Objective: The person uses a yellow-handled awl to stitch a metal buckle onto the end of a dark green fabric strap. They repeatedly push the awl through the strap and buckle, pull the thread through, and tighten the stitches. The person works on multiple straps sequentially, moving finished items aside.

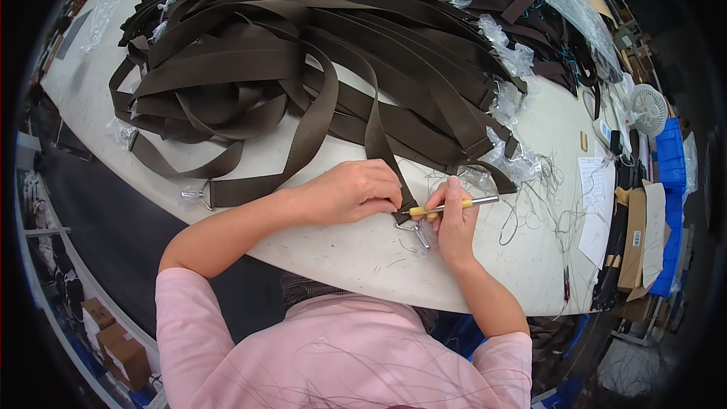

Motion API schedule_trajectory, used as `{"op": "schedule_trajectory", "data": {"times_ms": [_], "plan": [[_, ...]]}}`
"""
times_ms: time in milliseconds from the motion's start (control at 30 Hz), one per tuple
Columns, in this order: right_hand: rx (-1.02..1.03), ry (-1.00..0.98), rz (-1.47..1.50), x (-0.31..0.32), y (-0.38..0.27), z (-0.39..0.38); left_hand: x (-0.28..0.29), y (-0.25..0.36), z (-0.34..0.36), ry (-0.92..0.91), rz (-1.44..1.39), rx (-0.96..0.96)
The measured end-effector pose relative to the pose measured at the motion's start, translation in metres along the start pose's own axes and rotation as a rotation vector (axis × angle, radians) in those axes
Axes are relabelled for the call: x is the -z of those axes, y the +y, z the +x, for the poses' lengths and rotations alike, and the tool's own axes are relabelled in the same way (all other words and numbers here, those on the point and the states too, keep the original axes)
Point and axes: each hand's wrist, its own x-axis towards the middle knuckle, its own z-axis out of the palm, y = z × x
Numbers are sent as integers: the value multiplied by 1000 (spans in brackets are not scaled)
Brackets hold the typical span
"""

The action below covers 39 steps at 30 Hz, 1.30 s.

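The left hand (350, 193) pins the end of a dark brown woven webbing strap (376, 132) flat on the white table (356, 254). The right hand (453, 220) is clenched around a slim yellow-handled metal tool (447, 206), lying nearly level, its tip pointing left at the strap end, seemingly touching it just above the silver metal clip (414, 232).

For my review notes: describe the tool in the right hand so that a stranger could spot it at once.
Start at the heap of dark brown webbing straps on the white table. At the near edge the right hand holds a thin tool against a strap end pinned by the left hand. Its yellow grip and silver shaft set it apart.
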Motion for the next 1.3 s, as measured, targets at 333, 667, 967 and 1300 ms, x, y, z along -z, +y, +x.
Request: {"op": "schedule_trajectory", "data": {"times_ms": [333, 667, 967, 1300], "plan": [[21, -24, -24, -4, 3, 2, 0, 3, 2, 0, -32, 92], [24, -26, 13, -6, 2, 2, 0, 3, 2, -9, -45, 117], [170, 104, 140, 6, -1, 5, 3, 5, 0, -13, 15, 102], [79, 123, -47, 11, 2, 2, -20, 2, 7, 41, 223, 95]]}}
